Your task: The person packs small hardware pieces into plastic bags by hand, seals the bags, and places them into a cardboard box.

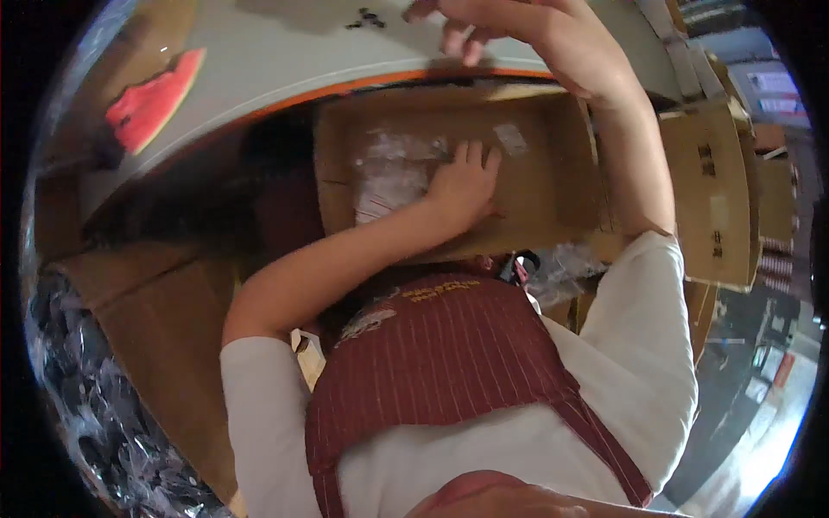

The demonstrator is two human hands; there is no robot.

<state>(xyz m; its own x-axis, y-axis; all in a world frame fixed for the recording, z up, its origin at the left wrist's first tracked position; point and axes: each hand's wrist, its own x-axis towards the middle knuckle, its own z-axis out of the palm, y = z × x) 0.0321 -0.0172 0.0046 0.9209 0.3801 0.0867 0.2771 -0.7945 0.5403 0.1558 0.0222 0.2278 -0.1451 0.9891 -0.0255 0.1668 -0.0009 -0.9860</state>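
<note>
Left hand (466,188) lay inside brown cardboard box (546,186), right hand (484,26) near small black pieces (370,18); grips indeterminate. Careless sweep risked scattering them.

Box (544,177): before the desk (268,60)
Bags (384,181): in the box, left half
Small pieces (370,17): on the desk, beyond the box
Watermelon (155,102): on the desk, left
Carton (704,194): right of the box

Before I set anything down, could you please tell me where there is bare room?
The tabletop is bare between the red slice and the small dark pieces. In the cardboard box, bare floor shows right of the left hand and a small clear packet. The box's left side is crowded with clear plastic bags.
</note>
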